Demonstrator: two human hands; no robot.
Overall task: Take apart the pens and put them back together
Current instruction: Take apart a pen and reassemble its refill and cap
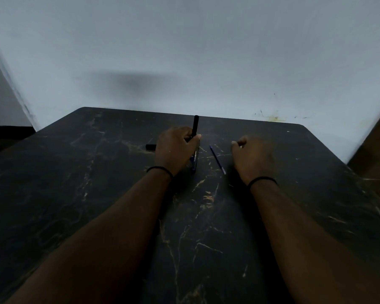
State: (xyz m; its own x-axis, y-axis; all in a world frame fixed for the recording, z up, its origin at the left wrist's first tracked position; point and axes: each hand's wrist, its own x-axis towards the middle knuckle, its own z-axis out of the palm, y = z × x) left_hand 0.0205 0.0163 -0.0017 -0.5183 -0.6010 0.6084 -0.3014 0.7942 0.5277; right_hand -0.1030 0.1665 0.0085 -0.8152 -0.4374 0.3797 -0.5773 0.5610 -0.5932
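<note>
A dark marbled counter (97, 194) stands against a pale wall (184, 51). The left hand (176, 148) grips an upright black pen (195, 126). Right of that pen lies a blue refill (217, 159); farther right, the right hand (252, 159) is curled, its contents unclear.

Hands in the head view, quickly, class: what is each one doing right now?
Left hand: closed around the black pen, holding it upright.
Right hand: fingers curled; something small glints at the fingertips, but whether it holds anything cannot be told.
</note>
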